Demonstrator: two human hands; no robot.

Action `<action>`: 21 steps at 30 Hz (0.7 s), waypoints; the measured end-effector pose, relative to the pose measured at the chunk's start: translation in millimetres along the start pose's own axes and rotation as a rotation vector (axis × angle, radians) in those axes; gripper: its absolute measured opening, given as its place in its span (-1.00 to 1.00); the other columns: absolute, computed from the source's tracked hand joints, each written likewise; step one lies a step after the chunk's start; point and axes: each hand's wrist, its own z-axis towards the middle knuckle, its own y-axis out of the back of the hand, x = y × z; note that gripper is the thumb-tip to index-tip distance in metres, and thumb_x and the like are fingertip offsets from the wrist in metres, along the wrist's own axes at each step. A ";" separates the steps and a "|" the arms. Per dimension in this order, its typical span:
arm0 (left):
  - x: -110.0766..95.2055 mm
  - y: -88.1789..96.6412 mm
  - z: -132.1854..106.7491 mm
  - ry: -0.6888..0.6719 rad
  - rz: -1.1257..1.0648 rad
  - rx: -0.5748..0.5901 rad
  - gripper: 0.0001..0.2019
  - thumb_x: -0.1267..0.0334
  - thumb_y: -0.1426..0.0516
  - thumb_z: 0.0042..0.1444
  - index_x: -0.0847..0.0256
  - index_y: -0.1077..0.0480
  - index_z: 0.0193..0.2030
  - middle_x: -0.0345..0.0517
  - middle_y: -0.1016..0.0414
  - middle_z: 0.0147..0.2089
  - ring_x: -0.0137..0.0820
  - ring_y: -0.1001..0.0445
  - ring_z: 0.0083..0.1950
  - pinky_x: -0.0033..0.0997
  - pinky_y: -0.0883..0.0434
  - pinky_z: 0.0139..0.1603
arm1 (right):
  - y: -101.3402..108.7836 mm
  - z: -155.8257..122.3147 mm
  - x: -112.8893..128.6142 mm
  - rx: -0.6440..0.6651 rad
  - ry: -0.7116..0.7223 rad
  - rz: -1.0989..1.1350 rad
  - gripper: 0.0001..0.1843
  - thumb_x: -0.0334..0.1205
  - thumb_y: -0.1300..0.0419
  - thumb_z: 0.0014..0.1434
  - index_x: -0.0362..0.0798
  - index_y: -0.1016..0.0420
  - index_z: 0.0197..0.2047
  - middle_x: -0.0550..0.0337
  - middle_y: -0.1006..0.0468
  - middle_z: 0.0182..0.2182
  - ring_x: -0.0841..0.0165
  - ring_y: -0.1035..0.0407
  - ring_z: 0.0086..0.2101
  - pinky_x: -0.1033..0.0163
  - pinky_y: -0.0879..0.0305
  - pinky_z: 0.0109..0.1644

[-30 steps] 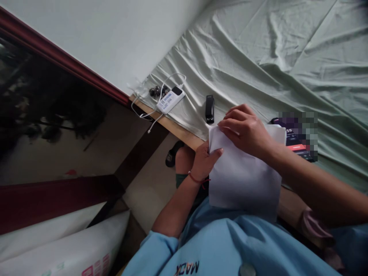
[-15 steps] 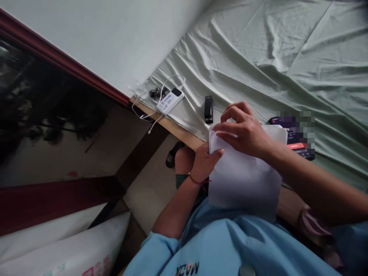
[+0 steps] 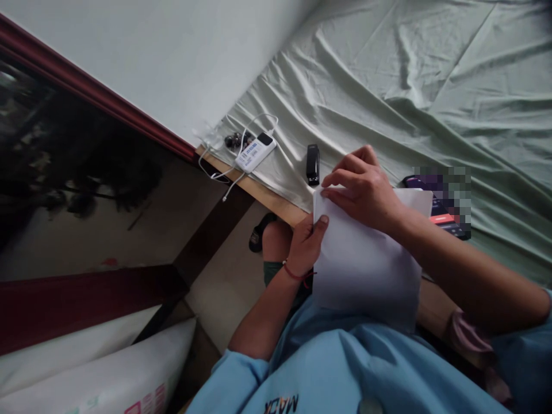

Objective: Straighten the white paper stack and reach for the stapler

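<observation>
White paper sheets (image 3: 366,270) lie over my lap and the bed's edge, their far left corner pointing at a black stapler (image 3: 313,164). My left hand (image 3: 305,244) grips the left edge of the paper, thumb on top and the other fingers hidden underneath. At the far left corner, my right hand (image 3: 364,187) pinches the paper between thumb and fingertips. The stapler lies on the sheet just beyond that corner, untouched. Partly behind the paper on the right is a phone (image 3: 451,221), its screen blurred in part.
A white power bank (image 3: 256,152) with white cables lies near the wooden bed edge (image 3: 267,195), beside small dark items (image 3: 235,140). A pale green bedsheet (image 3: 388,98) spreads beyond in wrinkles. White sacks (image 3: 99,368) stand at the lower left.
My right hand's fingertips have closed in on the paper's far left corner. My left thumb has shifted slightly left, nearer the paper's edge. The stapler and power bank stay in place.
</observation>
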 end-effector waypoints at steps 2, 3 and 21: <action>6.0 -1.1 0.2 0.009 -0.050 0.010 -0.70 0.06 -0.12 0.27 0.22 -0.46 -0.37 -0.17 -0.34 -0.50 -0.44 -0.27 -0.44 -0.49 -0.24 -0.44 | -1.5 -0.8 -0.6 -0.009 -0.021 0.002 -0.80 -0.10 -0.18 0.34 0.05 -0.63 -0.14 0.08 -0.47 -0.22 0.11 -0.24 -0.07 -0.09 -0.21 0.09; 10.5 -1.9 1.0 0.012 -0.104 0.030 -0.70 0.05 -0.12 0.27 0.22 -0.46 -0.34 -0.17 -0.35 -0.48 -0.44 -0.27 -0.44 -0.49 -0.24 -0.44 | -1.7 -1.2 -0.6 -0.010 -0.027 0.004 -0.79 -0.10 -0.18 0.34 0.05 -0.63 -0.13 0.07 -0.48 -0.21 0.10 -0.24 -0.06 -0.08 -0.20 0.08; 27.3 -3.7 6.5 -0.026 -0.103 0.047 -0.67 -0.02 -0.08 0.32 0.20 -0.44 -0.28 -0.18 -0.31 -0.46 -0.45 -0.24 -0.43 -0.49 -0.26 -0.43 | 6.7 1.5 -1.6 0.068 0.066 0.123 -0.75 -0.17 -0.11 0.35 0.07 -0.61 -0.25 0.11 -0.49 -0.26 0.16 -0.24 -0.10 -0.11 -0.12 0.15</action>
